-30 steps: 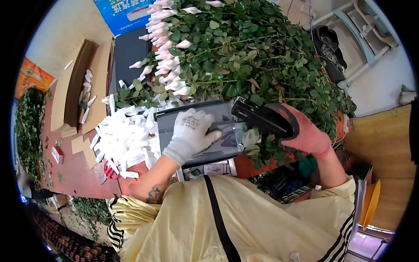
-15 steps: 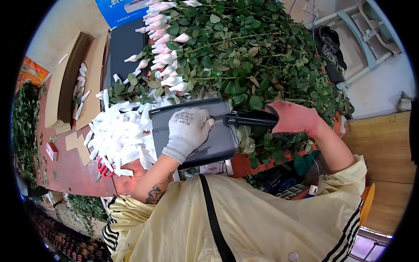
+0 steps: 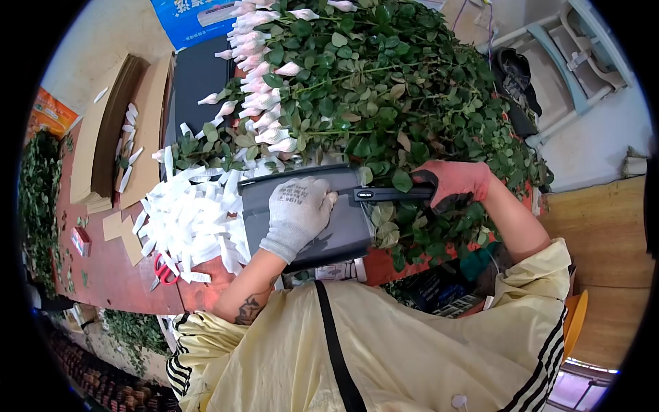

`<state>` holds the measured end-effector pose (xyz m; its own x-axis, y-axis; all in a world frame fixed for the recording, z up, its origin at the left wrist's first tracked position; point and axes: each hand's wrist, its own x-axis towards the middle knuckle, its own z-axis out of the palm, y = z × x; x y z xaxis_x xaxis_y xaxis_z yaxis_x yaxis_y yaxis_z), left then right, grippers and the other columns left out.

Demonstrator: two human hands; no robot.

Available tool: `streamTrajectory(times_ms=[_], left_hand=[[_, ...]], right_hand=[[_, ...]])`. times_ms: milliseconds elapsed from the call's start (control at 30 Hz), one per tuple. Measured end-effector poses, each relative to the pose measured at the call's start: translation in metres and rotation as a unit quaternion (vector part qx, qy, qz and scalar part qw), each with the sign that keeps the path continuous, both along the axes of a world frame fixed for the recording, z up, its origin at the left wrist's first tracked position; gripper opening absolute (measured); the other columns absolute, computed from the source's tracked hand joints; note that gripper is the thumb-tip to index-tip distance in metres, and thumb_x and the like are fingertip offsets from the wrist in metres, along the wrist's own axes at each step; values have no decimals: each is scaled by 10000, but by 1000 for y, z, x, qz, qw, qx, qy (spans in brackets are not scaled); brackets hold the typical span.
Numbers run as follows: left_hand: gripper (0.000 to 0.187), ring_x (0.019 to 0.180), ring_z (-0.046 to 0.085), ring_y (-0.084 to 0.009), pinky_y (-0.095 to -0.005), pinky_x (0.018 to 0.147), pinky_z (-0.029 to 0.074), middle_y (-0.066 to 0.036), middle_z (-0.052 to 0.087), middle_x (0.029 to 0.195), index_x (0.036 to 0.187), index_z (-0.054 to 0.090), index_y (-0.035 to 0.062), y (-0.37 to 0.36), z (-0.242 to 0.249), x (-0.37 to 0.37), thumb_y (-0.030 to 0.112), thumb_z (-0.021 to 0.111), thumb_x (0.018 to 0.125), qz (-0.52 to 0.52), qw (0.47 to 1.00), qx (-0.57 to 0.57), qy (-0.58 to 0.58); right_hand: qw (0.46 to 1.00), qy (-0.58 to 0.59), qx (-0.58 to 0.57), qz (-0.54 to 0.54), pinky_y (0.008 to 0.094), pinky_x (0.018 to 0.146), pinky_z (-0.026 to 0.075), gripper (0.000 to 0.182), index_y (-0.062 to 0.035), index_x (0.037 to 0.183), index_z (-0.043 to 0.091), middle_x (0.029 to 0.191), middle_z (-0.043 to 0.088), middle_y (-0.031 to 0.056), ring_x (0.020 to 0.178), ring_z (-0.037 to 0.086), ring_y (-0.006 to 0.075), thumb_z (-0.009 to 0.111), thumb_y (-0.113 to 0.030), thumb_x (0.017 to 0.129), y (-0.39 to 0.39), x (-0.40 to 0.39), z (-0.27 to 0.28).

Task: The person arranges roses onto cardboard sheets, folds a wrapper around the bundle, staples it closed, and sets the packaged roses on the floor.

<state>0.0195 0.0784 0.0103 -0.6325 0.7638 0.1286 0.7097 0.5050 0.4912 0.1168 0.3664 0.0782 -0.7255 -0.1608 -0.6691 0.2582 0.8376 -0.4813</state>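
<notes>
Two gloved hands work at a grey wrapping sheet (image 3: pixel 322 230), a smooth, slightly glossy rectangle that lies on the red-brown table (image 3: pixel 117 275). The left hand (image 3: pixel 296 211), in a pale grey knit glove with printed lettering, presses palm-down and flat on the sheet's middle, fingers spread and not curled around anything. The right hand (image 3: pixel 449 182), in a rough red-coated glove, is closed around the handle of a long black stapler (image 3: pixel 391 194), whose slim nose reaches the sheet's right edge, just beside the left hand's fingertips. Behind and to the right of the sheet rises a dense heap of rose stems (image 3: pixel 384 89), leafy and dark green, with a row of pale pink pointed buds (image 3: pixel 264 75) along its left side. Left of the sheet lies a loose pile of white paper strips (image 3: pixel 189 220), narrow and curled, with red-handled scissors (image 3: pixel 163 271) at its lower edge. Farther left of the sheet, flat brown cardboard sheets (image 3: pixel 110 144) are stacked.
</notes>
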Motion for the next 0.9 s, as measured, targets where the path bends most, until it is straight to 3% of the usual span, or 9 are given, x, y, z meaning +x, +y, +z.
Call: streamTrajectory(times_ms=[133, 300, 333, 500, 633, 700, 733, 833, 900], left_hand=[[219, 757, 582, -312, -431, 684, 440, -116, 593, 743, 760, 580, 78, -1, 1, 1, 287, 556, 821, 2, 1000, 3, -8], [205, 752, 581, -306, -422, 677, 440, -108, 591, 735, 750, 576, 79, 0, 1, 1, 274, 569, 810, -8, 999, 28, 20], [194, 749, 580, -310, -420, 675, 438, -109, 595, 737, 757, 583, 76, 0, 3, 2, 263, 582, 806, -1, 1000, 20, 20], [196, 749, 583, -297, -413, 674, 440, -99, 600, 745, 756, 578, 83, 2, -4, 4, 273, 585, 800, -9, 998, 36, 46], [186, 755, 585, -295, -413, 679, 443, -96, 607, 756, 767, 594, 97, 2, -1, 4, 281, 594, 797, 3, 999, 9, 53], [203, 758, 590, -303, -414, 671, 450, -106, 614, 755, 767, 632, 94, 1, 0, 4, 291, 594, 799, 13, 999, 20, 33], [210, 754, 590, -303, -412, 667, 449, -106, 612, 749, 766, 636, 94, 1, 0, 4, 300, 600, 792, 14, 1000, 12, 21], [220, 743, 590, -302, -410, 658, 449, -109, 606, 729, 757, 640, 94, 0, 7, 4, 307, 598, 793, 10, 1000, 10, 22], [206, 785, 581, -297, -420, 683, 439, -104, 606, 764, 799, 628, 90, -2, 4, 1, 293, 623, 764, 16, 1000, 21, 13]], right_hand=[[999, 34, 1, -3, 280, 756, 448, 600, -67, 1161, 519, 1010, 579, 77, 859, 563, 188, 743, -188, 618, -8, 6, 9], [993, 109, 51, -10, 338, 796, 451, 554, -53, 1101, 540, 1018, 582, 121, 902, 564, 285, 704, -229, 601, -24, 14, 5], [993, 85, 80, 9, 352, 810, 457, 487, -32, 1051, 550, 992, 592, 156, 916, 572, 323, 643, -226, 614, -38, 13, 16], [975, 90, 200, 25, 373, 823, 472, 416, -8, 1010, 564, 971, 606, 189, 965, 587, 322, 558, -212, 648, -50, 21, 14], [974, 122, 189, -10, 387, 767, 487, 409, -5, 989, 556, 957, 617, 187, 900, 611, 317, 592, -248, 663, -52, 26, 17], [996, 4, 78, -41, 352, 662, 478, 495, -56, 1086, 528, 819, 613, 132, 733, 609, 265, 636, -277, 656, -57, 22, 31], [994, 47, 93, -35, 351, 647, 475, 521, -59, 1126, 504, 814, 611, 129, 698, 602, 249, 639, -298, 683, -53, 30, 17], [984, 136, 105, -44, 346, 762, 451, 546, -69, 1174, 496, 942, 598, 149, 838, 580, 261, 631, -279, 688, -44, 50, 17], [983, 107, 103, -108, 332, 822, 446, 471, -18, 1055, 533, 977, 594, 178, 948, 576, 307, 610, -288, 676, -36, 65, 41]])
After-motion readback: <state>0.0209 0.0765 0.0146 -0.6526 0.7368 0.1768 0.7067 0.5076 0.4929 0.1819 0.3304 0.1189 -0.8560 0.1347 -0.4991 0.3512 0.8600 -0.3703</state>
